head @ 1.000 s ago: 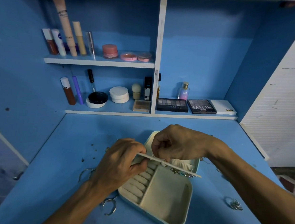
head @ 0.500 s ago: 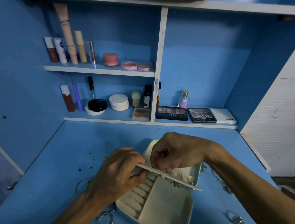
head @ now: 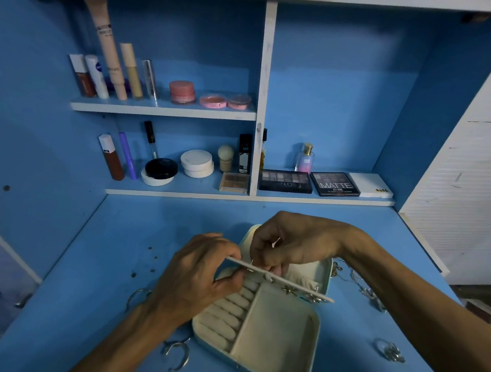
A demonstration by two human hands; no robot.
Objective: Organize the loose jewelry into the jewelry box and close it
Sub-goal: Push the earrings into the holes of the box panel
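Near the table's (head: pixel 111 234) front edge, left hand (head: pixel 199 273) pinches the earring card (head: pixel 301 288) steady so right hand (head: pixel 295 245), pinching a stud (head: pixel 251 262), can seat it.

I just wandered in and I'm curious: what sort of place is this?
Most likely a home vanity or dressing table. The blue shelves hold makeup tubes, compacts and an eyeshadow palette marked MATTE, and an open jewelry box sits on the desk among loose rings.
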